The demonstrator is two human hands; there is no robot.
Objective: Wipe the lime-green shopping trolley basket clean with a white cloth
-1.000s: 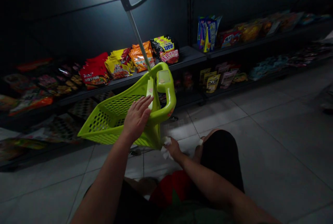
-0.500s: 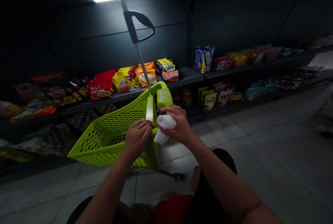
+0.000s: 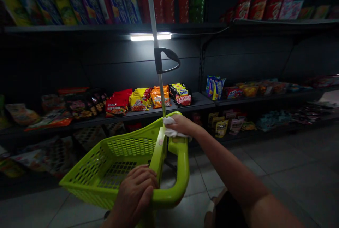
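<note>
Person is wearing a dark garment at the near right edge, showing as a plain black patch, too dim for seams or markings. Right forearm is showing bare all the way to the wrist, rounded and tapering into the right hand. Left hand is showing bare too.

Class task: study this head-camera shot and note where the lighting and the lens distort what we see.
In the head view, the strip light is the brightest spot, throwing glare onto the dark back panel. Also in the head view, the lower shelf and floor tiles sink into dim shadow, while wide-angle distortion bends the shelves near the edges and swells the right arm nearest the lens.
</note>
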